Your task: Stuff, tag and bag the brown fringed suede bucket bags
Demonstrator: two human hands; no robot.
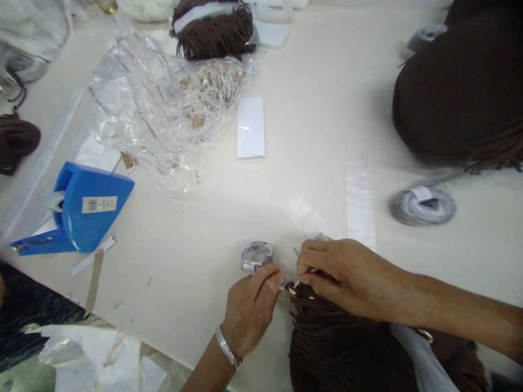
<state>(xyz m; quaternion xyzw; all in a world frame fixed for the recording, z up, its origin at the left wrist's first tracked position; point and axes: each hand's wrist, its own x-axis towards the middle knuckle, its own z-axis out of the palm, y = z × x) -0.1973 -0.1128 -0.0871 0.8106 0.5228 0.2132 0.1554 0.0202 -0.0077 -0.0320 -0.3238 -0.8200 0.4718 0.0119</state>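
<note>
A dark brown fringed bag (347, 348) lies at the table's front edge, with small gold-coloured metal rings along its top corner. My left hand (251, 305), wearing a silver bangle, is closed in a pinch on a grey strip beside that corner. Just behind those fingers rests a small grey coil (257, 255) with a white band. My right hand (347, 275) reaches in from the right, over the bag, fingers pinched near the metal ring. Something thin and pale shows at its fingertips, too small to name.
A blue tape dispenser (96, 204) stands left. Behind it spreads a clear plastic bag (143, 103) with stringed tags. White strips (359, 204), a folded white paper (250, 128), a grey coil (423, 206) and a large brown bag (457, 92) also lie on the table.
</note>
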